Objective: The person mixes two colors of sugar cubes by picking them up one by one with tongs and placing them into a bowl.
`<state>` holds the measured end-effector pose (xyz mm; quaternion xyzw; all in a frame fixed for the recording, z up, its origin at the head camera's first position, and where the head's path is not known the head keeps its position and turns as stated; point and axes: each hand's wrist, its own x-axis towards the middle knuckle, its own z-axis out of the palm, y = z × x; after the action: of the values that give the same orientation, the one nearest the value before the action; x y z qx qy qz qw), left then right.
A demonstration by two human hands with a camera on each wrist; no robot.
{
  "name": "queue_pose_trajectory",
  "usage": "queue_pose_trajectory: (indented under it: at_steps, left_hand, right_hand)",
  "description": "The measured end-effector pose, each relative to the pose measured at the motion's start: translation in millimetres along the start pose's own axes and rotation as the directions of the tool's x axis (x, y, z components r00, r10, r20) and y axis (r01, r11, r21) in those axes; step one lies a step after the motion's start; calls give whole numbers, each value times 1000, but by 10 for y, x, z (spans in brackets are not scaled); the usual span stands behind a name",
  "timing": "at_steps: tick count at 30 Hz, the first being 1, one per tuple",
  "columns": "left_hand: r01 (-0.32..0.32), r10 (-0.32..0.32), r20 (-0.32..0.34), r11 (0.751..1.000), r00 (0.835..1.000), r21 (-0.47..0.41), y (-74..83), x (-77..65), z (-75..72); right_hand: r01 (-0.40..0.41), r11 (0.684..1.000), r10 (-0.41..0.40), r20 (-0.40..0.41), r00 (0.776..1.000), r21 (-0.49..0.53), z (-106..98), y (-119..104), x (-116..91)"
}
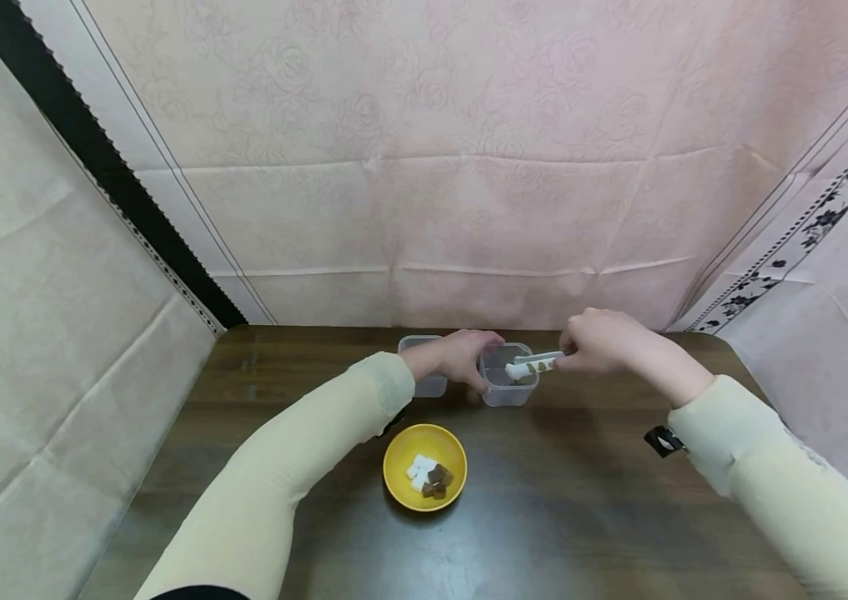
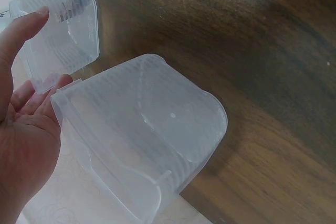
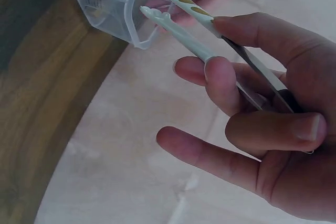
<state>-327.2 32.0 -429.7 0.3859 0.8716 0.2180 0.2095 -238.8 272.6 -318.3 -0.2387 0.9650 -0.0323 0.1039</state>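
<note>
My left hand holds the left side of a clear plastic container, its thumb and fingers at the wall. A second clear container stands just left of it, partly hidden under the left wrist; it looms large in the left wrist view. On the right, my right hand grips a pair of white tongs with gold leaf marks and metal arms. Their tips stand apart over the first container's mouth, with nothing visible between them. Whether that container holds anything, I cannot tell.
A yellow bowl with several white and brown cubes sits nearer to me on the dark wooden table. Pale patterned cloth hangs beyond the table's far edge and along both sides.
</note>
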Motion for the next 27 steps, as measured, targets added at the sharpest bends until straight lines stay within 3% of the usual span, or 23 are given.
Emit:
queue_pose_trajectory:
  at_steps: [10, 20, 27]
  left_hand:
    - [3, -3, -3, 1000, 1000, 9, 0, -15, -3]
    - [5, -5, -1, 1000, 1000, 7, 5, -20, 3]
    - [-14, 14, -5, 1000, 1000, 19, 16, -13, -11]
  right_hand:
    - [-28, 999, 26, 114, 993, 16, 73, -3, 211]
    - [-139, 986, 105, 306, 946, 92, 42, -52, 417]
    - [-142, 986, 104, 344, 933, 86, 58, -77, 485]
